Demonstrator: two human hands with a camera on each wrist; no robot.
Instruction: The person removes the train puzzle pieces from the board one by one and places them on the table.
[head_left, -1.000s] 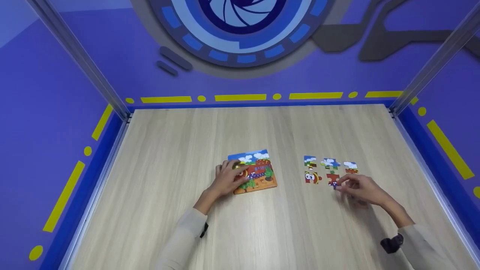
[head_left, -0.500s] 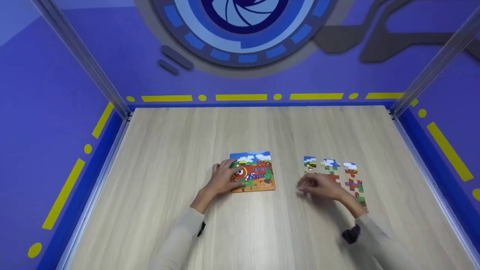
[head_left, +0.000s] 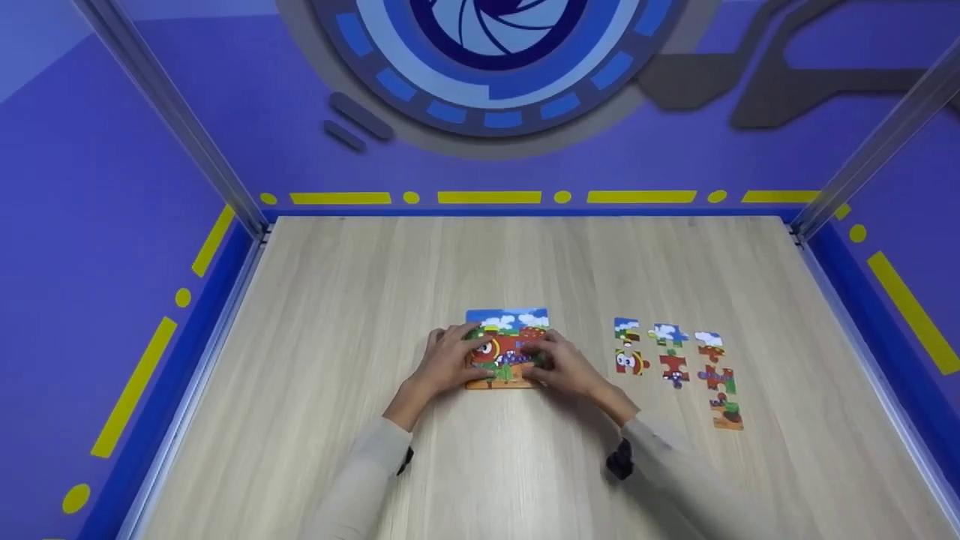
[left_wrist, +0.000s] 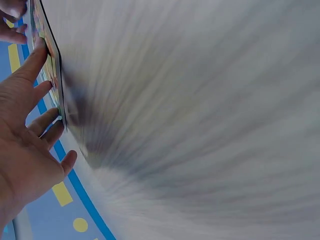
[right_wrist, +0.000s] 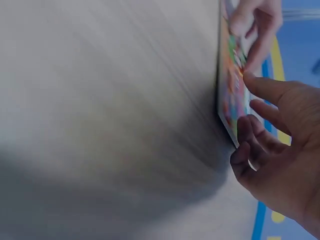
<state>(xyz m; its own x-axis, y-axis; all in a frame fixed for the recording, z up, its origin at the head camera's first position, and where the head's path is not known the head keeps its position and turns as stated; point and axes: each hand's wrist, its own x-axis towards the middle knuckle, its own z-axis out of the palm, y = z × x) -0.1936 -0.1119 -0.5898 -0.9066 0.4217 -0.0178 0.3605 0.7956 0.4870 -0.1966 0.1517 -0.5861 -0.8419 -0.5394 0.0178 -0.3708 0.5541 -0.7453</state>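
A colourful picture puzzle board (head_left: pixel 517 324) lies flat on the wooden table (head_left: pixel 480 262). My left hand (head_left: pixel 463 354) rests on the board's left part with its fingers straight; in the left wrist view its fingertips (left_wrist: pixel 39 50) touch the board (left_wrist: pixel 46 75). From the right, my right hand (head_left: pixel 546 357) reaches onto the same board. In the right wrist view its index finger (right_wrist: pixel 260 86) lies on the picture face (right_wrist: pixel 231 95), and the other fingers bend loosely at the near edge. I see nothing held in either hand.
Several loose puzzle pieces (head_left: pixel 673 367) lie in rows on the table to the right of the board, with one piece (head_left: pixel 726 412) nearest me. Blue walls and metal corner posts (head_left: pixel 874 142) close in the table on three sides.
My right hand has left the loose pieces and moved left onto the board. One more piece now lies among the loose ones. The left hand has stayed on the board, which has turned slightly.
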